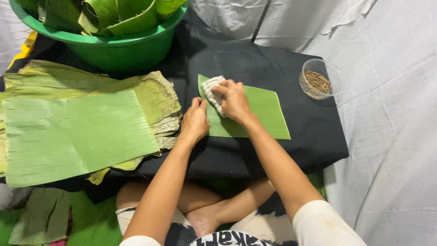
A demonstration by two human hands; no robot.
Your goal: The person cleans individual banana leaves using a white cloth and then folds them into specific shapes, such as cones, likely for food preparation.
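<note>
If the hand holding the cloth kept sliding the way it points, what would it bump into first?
The right hand points up-left with the cloth. Past the leaf's corner lies bare black cloth, then probably the green basin, though depth is unclear.

Low table (314, 141), black cloth. Cut green leaf piece (264, 114) at centre. Green basin (114, 52) at 11 o'clock. Stack of large leaves (77, 132) at 9. Clear cup of sticks (318, 82) at 2.

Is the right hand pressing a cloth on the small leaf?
Yes, the right hand presses a white cloth onto the small leaf.
</note>
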